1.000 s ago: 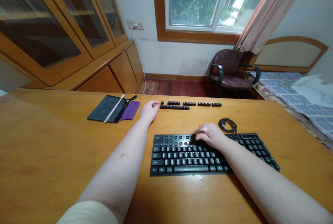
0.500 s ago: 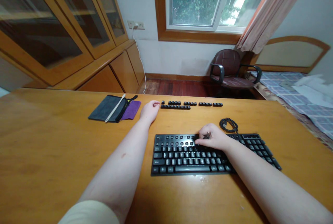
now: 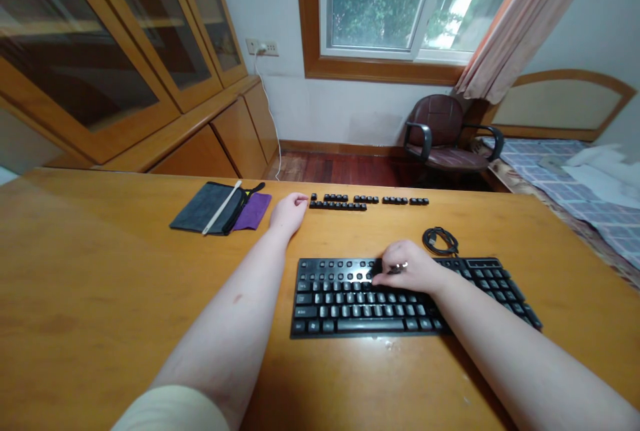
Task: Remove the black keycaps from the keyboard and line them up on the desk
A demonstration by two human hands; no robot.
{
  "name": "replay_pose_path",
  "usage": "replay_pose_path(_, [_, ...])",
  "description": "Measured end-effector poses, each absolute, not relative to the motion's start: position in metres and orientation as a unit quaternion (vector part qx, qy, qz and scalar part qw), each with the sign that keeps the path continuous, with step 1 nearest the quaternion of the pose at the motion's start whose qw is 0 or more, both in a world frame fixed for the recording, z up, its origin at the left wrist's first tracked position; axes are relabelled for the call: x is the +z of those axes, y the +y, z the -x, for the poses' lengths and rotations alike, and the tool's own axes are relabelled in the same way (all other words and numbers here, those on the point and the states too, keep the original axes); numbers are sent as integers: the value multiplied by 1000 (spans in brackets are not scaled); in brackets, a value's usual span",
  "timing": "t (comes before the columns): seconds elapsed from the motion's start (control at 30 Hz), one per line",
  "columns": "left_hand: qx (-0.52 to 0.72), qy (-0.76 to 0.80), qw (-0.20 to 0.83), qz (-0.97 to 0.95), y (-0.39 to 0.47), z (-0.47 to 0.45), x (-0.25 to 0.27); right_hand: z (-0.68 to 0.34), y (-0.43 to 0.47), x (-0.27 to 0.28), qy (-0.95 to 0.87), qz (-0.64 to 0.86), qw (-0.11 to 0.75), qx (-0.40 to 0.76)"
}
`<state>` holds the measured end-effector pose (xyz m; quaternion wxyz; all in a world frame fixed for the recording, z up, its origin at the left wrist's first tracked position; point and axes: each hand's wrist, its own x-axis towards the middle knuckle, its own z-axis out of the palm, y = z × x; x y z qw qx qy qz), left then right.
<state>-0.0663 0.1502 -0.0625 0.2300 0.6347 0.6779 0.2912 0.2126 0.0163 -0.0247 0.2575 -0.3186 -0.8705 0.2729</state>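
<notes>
My right hand (image 3: pixel 407 265) is closed over the upper middle of a black keyboard (image 3: pixel 370 326), gripping a small metal tool (image 3: pixel 399 268) that shows only in part, its lower end hidden. To the left of this hand, the keyboard's top two rows show small posts without caps; lettered keys sit in the rows below. My left hand (image 3: pixel 289 213) rests on the table with curled fingers, just left of loose black keycaps (image 3: pixel 338 206) lined up in two rows. Whether anything is inside those fingers cannot be seen.
A coiled black cable (image 3: pixel 440 241) lies behind the keyboard. On the left are a grey pouch (image 3: pixel 200 207), a pale stick (image 3: pixel 222 208) across it and a purple cloth (image 3: pixel 254 211). Beyond the wooden table (image 3: pixel 100 271) stands an office chair (image 3: pixel 440 131).
My right hand has turned slightly in place, and the metal tool in it now catches more light. My left hand and the loose keycaps stay where they were.
</notes>
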Motion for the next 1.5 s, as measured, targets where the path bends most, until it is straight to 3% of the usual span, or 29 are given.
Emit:
replay_pose_path(0.23, [294, 675, 230, -637, 151, 67, -64, -210, 14, -23, -901, 300, 294, 106])
replay_pose_path(0.5, [295, 674, 231, -637, 152, 67, -66, -211, 12, -19, -857, 355, 337, 160])
replay_pose_path(0.87, [323, 674, 235, -621, 147, 66, -59, -211, 10, -17, -854, 363, 349, 132])
replay_pose_path(1.1, [425, 636, 175, -620, 113, 42, -3, -212, 10, -22, -858, 374, 338, 104])
replay_pose_path(1.2, [328, 577, 213, -717, 64, 7, 21, -211, 10, -23, -857, 378, 338, 92])
replay_pose_path(1.3, [167, 551, 143, -805, 9, -23, 16, -210, 12, -26, -856, 374, 346, 86])
replay_pose_path(1.5, [97, 470, 90, -872, -37, -34, -34, -212, 14, -31, -849, 383, 352, 93])
